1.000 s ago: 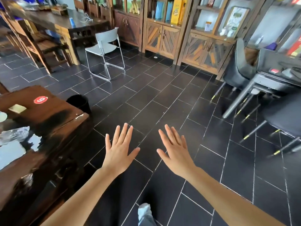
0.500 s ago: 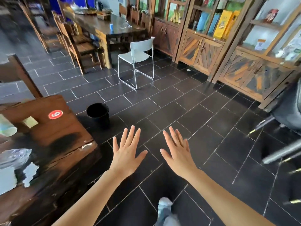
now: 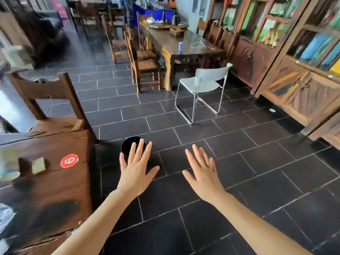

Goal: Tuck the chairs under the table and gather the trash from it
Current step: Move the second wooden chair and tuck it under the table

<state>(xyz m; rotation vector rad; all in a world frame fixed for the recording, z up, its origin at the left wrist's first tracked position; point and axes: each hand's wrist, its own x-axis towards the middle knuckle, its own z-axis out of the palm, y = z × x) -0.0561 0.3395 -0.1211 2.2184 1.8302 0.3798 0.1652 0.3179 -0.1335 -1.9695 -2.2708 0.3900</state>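
Left hand [image 3: 137, 170] and right hand [image 3: 203, 172] hover flat and empty; a hasty sweep may knock the blurred, apparently plastic trash [image 3: 6, 218] at nine o'clock off the worktop [image 3: 55, 181].

I see a dark, worn wooden table [image 3: 55, 190] bearing a round red numbered sticker [image 3: 69, 160]. Left of that sticker lies a pale square paper [image 3: 38, 165]; nearer me than the sticker, blurred whitish litter [image 3: 5, 217].

Left hand [image 3: 137, 169] and right hand [image 3: 202, 171] outstretched (fingers spread)
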